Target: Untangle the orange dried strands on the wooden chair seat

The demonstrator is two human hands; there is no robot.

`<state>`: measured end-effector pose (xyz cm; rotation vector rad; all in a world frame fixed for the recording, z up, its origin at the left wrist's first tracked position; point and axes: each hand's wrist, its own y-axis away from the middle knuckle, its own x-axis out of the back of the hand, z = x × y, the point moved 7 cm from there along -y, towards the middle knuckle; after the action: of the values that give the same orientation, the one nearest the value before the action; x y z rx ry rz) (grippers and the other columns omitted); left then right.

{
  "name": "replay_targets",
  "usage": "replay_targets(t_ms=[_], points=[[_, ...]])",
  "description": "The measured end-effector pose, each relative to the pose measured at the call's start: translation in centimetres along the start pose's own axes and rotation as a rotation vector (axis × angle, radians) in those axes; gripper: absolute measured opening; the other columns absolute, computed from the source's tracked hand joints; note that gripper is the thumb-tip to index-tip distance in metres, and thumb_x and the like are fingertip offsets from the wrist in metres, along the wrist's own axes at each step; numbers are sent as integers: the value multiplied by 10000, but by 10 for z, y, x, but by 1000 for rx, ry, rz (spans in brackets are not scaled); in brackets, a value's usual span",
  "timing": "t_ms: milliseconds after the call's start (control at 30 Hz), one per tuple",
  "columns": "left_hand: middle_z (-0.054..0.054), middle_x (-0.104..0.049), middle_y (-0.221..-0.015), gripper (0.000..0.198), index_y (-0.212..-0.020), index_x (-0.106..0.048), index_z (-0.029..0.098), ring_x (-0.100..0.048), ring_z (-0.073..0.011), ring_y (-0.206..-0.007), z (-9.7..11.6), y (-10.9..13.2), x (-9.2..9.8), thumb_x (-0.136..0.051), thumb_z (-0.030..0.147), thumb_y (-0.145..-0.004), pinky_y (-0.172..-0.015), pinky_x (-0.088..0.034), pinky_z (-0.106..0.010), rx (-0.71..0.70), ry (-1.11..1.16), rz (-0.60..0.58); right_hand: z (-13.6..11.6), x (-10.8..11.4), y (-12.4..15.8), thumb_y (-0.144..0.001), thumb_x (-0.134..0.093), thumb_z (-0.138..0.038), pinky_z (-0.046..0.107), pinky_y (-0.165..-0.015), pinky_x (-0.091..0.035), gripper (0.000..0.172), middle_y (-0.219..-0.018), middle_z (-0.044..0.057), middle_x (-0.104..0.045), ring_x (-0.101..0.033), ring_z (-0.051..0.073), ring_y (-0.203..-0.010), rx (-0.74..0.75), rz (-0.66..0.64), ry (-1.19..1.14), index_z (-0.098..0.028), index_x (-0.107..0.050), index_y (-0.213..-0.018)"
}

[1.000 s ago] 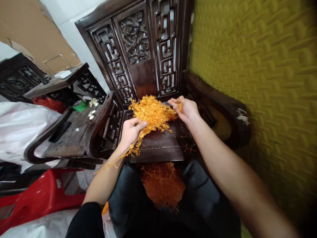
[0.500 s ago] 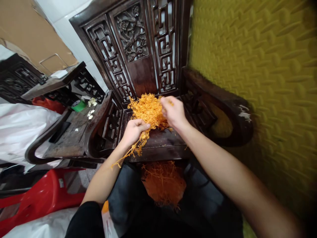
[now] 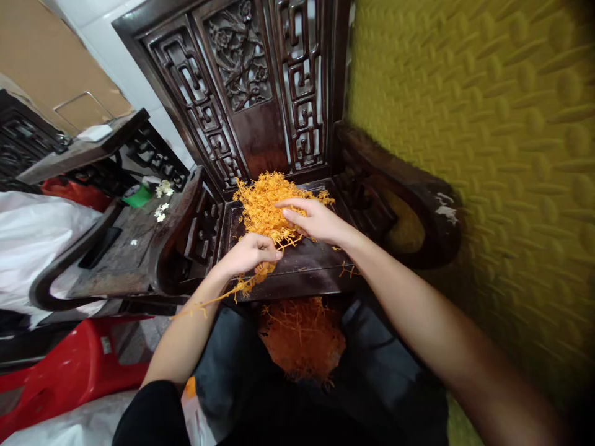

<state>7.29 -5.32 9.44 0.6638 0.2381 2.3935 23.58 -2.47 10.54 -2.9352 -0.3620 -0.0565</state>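
Observation:
A heap of orange stringy strands [image 3: 264, 201] lies on the seat of a dark carved wooden chair [image 3: 311, 266]. My left hand [image 3: 248, 254] is closed round a bunch of these strands at the heap's near edge, with loose ends trailing down past my wrist. My right hand [image 3: 313, 220] rests on the heap's right side, fingers stretched leftward over it and pinching a few strands. A second, darker orange clump [image 3: 302, 337] sits lower down between my knees.
The chair's carved back [image 3: 251, 93] rises behind the heap. A yellow textured wall [image 3: 488, 155] stands close on the right. To the left are a second wooden chair [image 3: 125, 241] with small white flowers [image 3: 160, 214], a red plastic stool [image 3: 69, 371] and white bags [image 3: 28, 229].
My right hand came from the heap's right edge across onto the heap and now lies flatter over it. My left hand kept its bunch and barely moved. The view shifted slightly.

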Motion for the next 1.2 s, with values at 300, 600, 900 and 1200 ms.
replay_targets(t_ms=[300,600,900,1200], points=[[18,-521,-516,305,-565,-644,159,-429,-89,-452,4,10,-2,-800,371,-718,-432,-291,-224,-26,-54,-106,-18,10,-14,-816,-780,-412,252,-559,-387,289,-612,-23,-609,-509,108,-572,192,48,204,-182,-663,-686],[25,-595,-673,457,-847,-628,171,-572,-109,-494,-16,0,62,-862,528,-683,-477,-476,-252,-170,427,484,14,52,-15,-760,-826,-367,200,-330,-264,270,-783,60,-712,-577,110,-477,-21,360,-244,-154,-681,-843],[-17,-635,-981,348,-976,-616,175,-613,-101,-851,1,0,54,-839,207,-711,-769,-500,-216,-410,364,494,-13,-38,-11,-857,-763,-337,428,-984,-536,315,-1134,90,-772,-718,244,-1058,185,24,229,-200,-770,-1140],[26,-627,-848,520,-987,-544,182,-601,-69,-637,5,-3,39,-875,129,-589,-606,-483,-195,-307,337,508,-15,-23,-6,-922,-640,-350,349,-776,-485,180,-829,38,-704,-650,205,-806,210,380,254,-189,-641,-842]])
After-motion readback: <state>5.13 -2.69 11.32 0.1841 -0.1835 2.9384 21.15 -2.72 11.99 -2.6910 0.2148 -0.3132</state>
